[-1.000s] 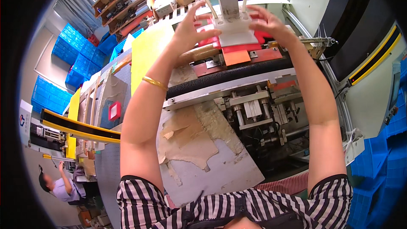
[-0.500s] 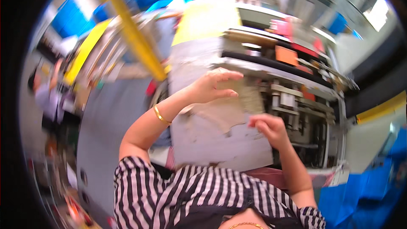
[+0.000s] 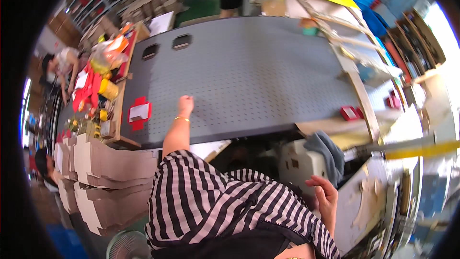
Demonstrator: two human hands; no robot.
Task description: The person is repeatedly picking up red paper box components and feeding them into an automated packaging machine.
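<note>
My left hand (image 3: 186, 105), with a gold bangle at its wrist, reaches out over a dark grey perforated belt table (image 3: 239, 76). Its fingers are curled in, and no object shows in them. To its left on the belt lies a flat red cross-shaped wrap (image 3: 139, 113) with a white panel in its middle. Low at the right, my right hand (image 3: 326, 197) hangs with its fingers loosely apart and holds nothing visible. A white machine housing (image 3: 299, 163) draped with a grey cloth (image 3: 327, 156) stands just beyond it.
Brown cardboard blanks (image 3: 115, 163) are stacked at the left, by a fan (image 3: 127, 245). A side table carries red pieces and a yellow tub (image 3: 108, 89). Small red boxes (image 3: 351, 112) lie at the belt's right. Other people are at the left and far side.
The view has swung left, from the grey board and machine to the belt table. My left hand has gone from open fingers to curled ones; my right hand's fingers have loosened.
</note>
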